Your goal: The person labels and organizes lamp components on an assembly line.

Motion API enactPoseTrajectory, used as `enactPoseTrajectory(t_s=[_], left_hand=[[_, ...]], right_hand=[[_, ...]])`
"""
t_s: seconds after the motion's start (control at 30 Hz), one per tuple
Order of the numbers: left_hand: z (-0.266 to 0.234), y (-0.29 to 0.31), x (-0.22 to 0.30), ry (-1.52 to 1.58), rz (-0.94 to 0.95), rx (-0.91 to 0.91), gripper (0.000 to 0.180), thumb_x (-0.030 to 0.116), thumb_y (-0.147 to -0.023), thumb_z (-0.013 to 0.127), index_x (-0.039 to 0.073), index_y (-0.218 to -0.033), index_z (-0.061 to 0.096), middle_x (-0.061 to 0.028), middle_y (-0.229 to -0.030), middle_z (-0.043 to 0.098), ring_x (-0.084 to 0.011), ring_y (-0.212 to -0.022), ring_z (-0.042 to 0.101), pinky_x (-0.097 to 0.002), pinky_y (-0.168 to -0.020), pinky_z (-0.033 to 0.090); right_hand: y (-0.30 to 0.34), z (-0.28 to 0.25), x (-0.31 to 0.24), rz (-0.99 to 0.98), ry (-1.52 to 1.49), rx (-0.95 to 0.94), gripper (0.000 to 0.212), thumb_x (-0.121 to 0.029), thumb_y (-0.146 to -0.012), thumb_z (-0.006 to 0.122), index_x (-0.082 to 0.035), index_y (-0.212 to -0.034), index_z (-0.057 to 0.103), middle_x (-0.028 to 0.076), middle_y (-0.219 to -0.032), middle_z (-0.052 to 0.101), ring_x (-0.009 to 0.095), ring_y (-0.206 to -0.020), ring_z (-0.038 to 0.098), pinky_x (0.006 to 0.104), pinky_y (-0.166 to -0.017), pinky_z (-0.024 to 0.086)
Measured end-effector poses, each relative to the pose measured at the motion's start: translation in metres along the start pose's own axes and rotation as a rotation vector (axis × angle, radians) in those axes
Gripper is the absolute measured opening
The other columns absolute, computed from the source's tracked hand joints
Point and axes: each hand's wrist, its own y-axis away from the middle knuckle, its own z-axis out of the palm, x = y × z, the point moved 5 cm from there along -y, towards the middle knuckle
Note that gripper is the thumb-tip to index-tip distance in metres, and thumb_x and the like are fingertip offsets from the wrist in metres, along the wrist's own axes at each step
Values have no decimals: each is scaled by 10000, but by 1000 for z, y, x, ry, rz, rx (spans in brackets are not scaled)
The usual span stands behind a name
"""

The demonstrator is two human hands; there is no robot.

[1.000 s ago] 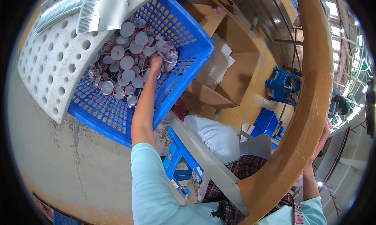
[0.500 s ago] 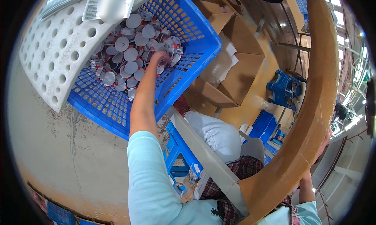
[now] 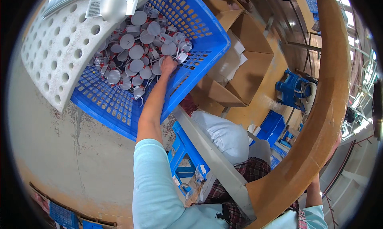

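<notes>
My left hand [image 3: 168, 64] is inside a blue plastic basket [image 3: 199, 63], closed at the near right side of a heap of small round parts. The parts [image 3: 136, 52] have pale grey disc faces, some with red pieces and thin pale wires. A disc lies right against my fingers, but what is between them is hidden. My right hand [image 3: 334, 144] is mostly behind a long curved brown cardboard piece [image 3: 315, 121]; its fingers cannot be made out.
A white board with round holes [image 3: 48, 57] lies over the basket's left side, with a printed sheet [image 3: 93, 5] on top. An open cardboard box [image 3: 251, 69] stands to the right. Below are a blue stool [image 3: 183, 153] and a grey metal bar [image 3: 215, 163].
My left hand, blurred over the heap before, is now closed slightly lower beside the discs. The view has shifted a little. My right arm stays behind the cardboard.
</notes>
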Motion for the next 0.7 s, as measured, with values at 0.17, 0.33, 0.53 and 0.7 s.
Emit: enactPoseTrajectory(t_s=[0.17, 0.33, 0.53, 0.7], left_hand=[[24, -39, 3, -73, 126, -57, 325, 243, -821, 555, 8, -1037, 622, -221, -1106, 638, -337, -1007, 639, -424, -825, 513], [15, -33, -14, 344, 78, -491, 231, 243, -760, 554, 35, -844, 612, -105, -829, 615, -193, -722, 591, -362, -607, 449], [16, -18, 65, 459, 48, -381, 514, 559, -775, 662, 59, -721, 559, -33, -681, 559, -136, -590, 528, -308, -503, 400], [20, -28, 59, 572, 15, -253, 595, 572, -817, 649, -21, -821, 608, -86, -697, 617, -164, -506, 549, -307, -454, 428]], right_hand=[[-3, -11, -8, -37, 83, -1, 482, -326, -974, 387, -2, -1331, 394, 167, -1385, 356, 280, -1325, 311, 419, -1106, 221], [-4, 6, -10, -27, 39, -40, 488, -330, -969, 387, -7, -1334, 395, 163, -1382, 355, 281, -1325, 313, 418, -1106, 224], [-8, -11, -23, -43, 131, -29, 491, -336, -968, 380, -7, -1332, 396, 163, -1371, 351, 277, -1319, 322, 410, -1100, 239], [-7, -2, -20, -50, 66, -55, 497, -333, -967, 371, 0, -1336, 390, 165, -1360, 352, 272, -1315, 332, 401, -1101, 246]])
